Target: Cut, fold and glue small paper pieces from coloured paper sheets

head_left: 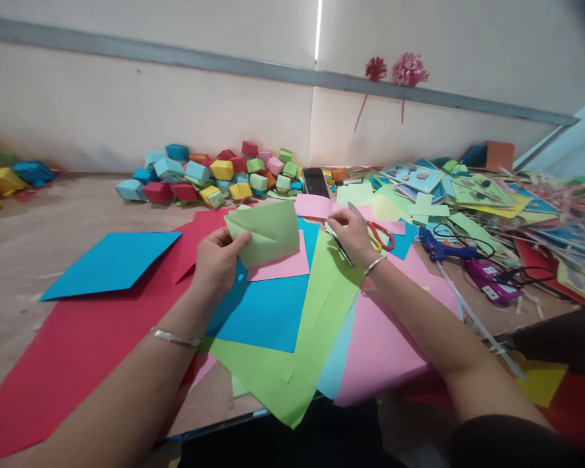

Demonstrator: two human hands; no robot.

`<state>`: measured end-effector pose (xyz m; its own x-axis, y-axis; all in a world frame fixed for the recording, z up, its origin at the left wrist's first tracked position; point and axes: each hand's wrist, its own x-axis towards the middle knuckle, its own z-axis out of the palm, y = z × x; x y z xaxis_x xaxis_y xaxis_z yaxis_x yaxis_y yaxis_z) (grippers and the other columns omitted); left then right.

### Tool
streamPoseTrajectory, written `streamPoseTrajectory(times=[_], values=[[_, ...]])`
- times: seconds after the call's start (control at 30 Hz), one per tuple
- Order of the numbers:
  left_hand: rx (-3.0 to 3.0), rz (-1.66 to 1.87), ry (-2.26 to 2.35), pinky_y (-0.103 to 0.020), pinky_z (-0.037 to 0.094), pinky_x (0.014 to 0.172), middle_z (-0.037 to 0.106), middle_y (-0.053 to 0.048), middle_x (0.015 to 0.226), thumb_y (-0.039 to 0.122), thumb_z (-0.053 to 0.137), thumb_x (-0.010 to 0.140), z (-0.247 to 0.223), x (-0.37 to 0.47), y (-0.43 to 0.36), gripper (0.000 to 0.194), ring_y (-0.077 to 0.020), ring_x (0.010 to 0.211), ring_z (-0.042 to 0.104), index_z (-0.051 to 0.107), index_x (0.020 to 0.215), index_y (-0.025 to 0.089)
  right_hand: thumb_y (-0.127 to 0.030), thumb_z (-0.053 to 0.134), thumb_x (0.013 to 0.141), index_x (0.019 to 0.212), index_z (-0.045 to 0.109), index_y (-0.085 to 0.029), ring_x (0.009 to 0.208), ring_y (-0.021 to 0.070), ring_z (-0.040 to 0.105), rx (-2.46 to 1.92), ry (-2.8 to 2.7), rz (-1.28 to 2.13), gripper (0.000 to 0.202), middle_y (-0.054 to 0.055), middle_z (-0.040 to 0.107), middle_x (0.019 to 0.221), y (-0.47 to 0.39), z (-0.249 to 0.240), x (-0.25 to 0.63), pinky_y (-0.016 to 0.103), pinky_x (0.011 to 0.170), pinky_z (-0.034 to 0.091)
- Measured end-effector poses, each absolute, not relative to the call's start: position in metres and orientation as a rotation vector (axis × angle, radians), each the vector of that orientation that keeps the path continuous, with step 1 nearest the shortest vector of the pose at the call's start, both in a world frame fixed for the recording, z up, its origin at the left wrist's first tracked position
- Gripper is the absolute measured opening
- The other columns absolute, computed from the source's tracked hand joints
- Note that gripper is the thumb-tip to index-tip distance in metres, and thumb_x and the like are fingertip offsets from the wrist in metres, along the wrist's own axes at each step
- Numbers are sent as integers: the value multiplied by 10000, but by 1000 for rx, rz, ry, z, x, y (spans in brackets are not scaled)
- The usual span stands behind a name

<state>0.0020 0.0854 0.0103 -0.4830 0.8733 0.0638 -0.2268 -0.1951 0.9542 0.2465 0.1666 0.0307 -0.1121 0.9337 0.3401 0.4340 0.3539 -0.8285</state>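
My left hand (pixel 219 257) pinches a light green paper piece (pixel 268 233) by its left edge, thumb in front. The piece has a crease across it and is raised above a pink sheet (pixel 287 262) and a blue sheet (pixel 268 312). My right hand (pixel 351 232) is closed, fingertips together; whatever it grips is too hidden to name. A slim dark rod-like tool (pixel 340 247) shows just below its fingers. Close behind this hand are scissors (pixel 383 236) with red and yellow handles. A large green sheet (pixel 292 364) spreads below both hands.
Red paper (pixel 88 351) and a folded blue sheet (pixel 112 263) lie left, pink paper (pixel 385 338) right. Folded paper boxes (pixel 221 170) and a phone (pixel 315 182) stand along the wall. A blue glue gun (pixel 443 250), a purple power strip (pixel 492 281) and piled paper crafts (pixel 482 192) occupy the right.
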Motion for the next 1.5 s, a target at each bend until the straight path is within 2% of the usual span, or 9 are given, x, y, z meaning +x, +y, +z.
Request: streamPoseTrajectory(times=[0.07,0.13,0.27,0.4,0.47,0.7,1.03,1.33,1.5], values=[[740,1825,1325,-231,508,652,721,-18,748,271,864,467,9,0,88,318,-135,679,621,726,728,153,-283,611,809,715,644,-164,799,166,604,-1401,-1946,563,156,47,696,815,174,37,258,282,744,436],[702,1830,1353,-226,505,642,719,-24,749,238,839,473,7,-1,89,303,-131,672,619,721,733,136,-334,619,838,719,657,-160,785,191,615,-1611,-2154,435,213,69,700,806,177,41,267,295,704,422],[679,1816,1355,-248,531,665,729,-28,780,188,802,520,6,-2,90,270,-154,714,647,715,771,139,-425,667,833,971,692,-149,900,261,645,-1843,-2432,179,310,131,718,976,174,42,271,312,692,415],[559,1820,1322,-249,562,672,732,-15,768,88,740,570,11,0,91,198,-153,711,661,712,758,147,-218,626,837,1139,665,-169,987,275,646,-1845,-2587,103,308,134,704,1119,166,43,264,307,708,411],[487,1820,1307,-255,570,655,734,-24,756,49,707,588,14,1,91,179,-154,686,663,710,745,134,-162,568,856,1126,676,-170,964,269,647,-1842,-2575,48,291,134,704,1102,163,47,261,305,696,400],[450,1812,1297,-243,572,601,734,-24,740,22,687,605,17,1,91,190,-154,650,669,703,762,128,-194,517,925,1133,712,-198,979,245,576,-1612,-2440,-103,285,119,650,1022,160,56,257,305,708,366],[443,1802,1293,-261,583,606,722,-17,731,26,688,596,26,3,89,177,-155,643,658,689,727,144,-165,462,957,1205,717,-246,816,214,463,-1428,-2554,-228,364,103,593,902,151,58,249,304,653,263],[450,1804,1310,-274,571,641,715,-23,749,20,689,621,26,3,89,152,-154,676,649,680,685,157,-182,420,979,1204,716,-305,772,196,447,-1451,-2603,-198,392,95,584,921,156,56,250,305,682,277],[483,1797,1318,-292,575,663,715,-21,776,36,708,614,25,-1,90,163,-162,693,656,672,701,169,-154,469,937,1138,743,-280,823,211,467,-1423,-2663,-223,362,103,604,951,158,55,251,311,679,274]])
